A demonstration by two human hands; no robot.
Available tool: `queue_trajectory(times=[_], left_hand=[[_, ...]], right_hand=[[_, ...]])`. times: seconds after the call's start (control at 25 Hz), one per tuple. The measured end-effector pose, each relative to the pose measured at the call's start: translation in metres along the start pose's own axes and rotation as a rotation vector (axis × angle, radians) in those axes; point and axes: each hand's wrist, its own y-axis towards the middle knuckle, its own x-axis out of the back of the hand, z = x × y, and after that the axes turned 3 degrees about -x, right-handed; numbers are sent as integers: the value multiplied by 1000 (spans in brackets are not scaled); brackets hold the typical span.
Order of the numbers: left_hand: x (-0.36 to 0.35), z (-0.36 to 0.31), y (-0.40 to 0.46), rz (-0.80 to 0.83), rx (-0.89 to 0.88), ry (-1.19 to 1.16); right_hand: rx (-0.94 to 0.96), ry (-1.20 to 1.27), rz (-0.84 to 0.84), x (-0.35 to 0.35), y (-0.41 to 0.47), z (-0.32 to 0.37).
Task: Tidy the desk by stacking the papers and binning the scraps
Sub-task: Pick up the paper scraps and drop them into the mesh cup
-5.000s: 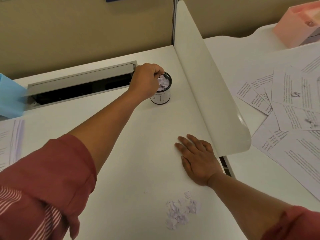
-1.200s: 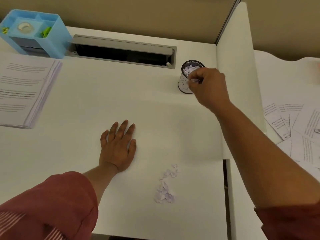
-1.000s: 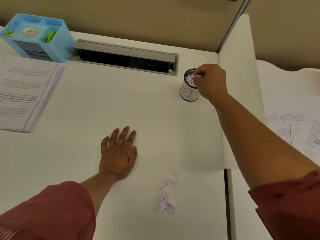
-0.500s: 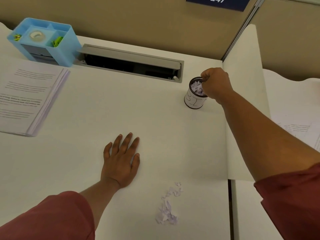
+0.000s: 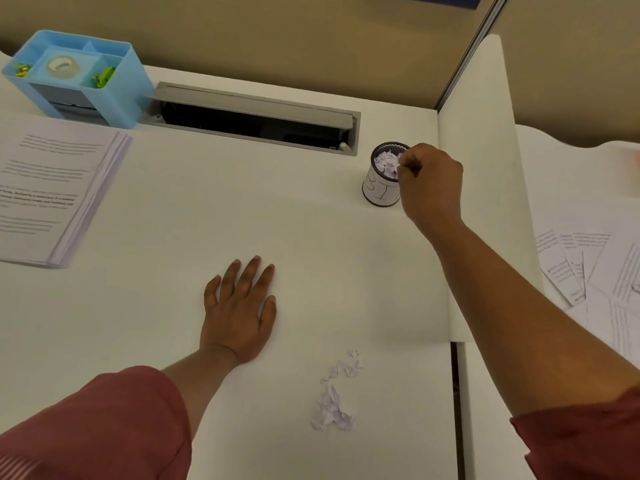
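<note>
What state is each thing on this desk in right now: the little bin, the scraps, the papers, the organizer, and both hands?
Bin cup: upright, nearly full of scraps.
Scrap pile: loose on the desk, not yet binned.
Paper stack: squared up, lying flat.
Loose sheets: fanned out, unstacked, on the next desk.
Blue organizer: upright, holding tape and clips.
Cable tray: lid open.
Left hand: flat on the desk.
Right hand: fingers curled at the bin's rim.

One small bin (image 5: 381,188) stands on the desk (image 5: 173,323). In front of the bin lies one heap of scraps (image 5: 334,400), its pieces too small to count. Left of the bin: one paper stack (image 5: 52,195) and one blue organizer (image 5: 79,77). Two hands show.
</note>
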Motion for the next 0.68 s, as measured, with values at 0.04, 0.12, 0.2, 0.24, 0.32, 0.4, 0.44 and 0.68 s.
queue_trajectory(times=[0.04,0.12,0.2,0.24,0.32,0.4,0.44,0.68], left_hand=[[0,-1,0,6,1,-4],[0,-1,0,19,7,-9],[0,-1,1,26,12,-4],[0,-1,1,26,11,1],[0,-1,0,24,11,10],[0,0,0,26,11,14],[0,-1,0,28,9,13],[2,-2,0,34,10,17]], right_hand=[[16,31,38,1,-15,0],[71,33,273,-1,-57,-1],[125,-29,622,-6,-112,-10],[153,-67,762,-8,-140,-18],[192,-145,912,-9,-180,-35],[190,-206,948,-5,-200,-48],[168,-229,960,-3,-208,-51],[162,-245,874,-10,-244,-47]])
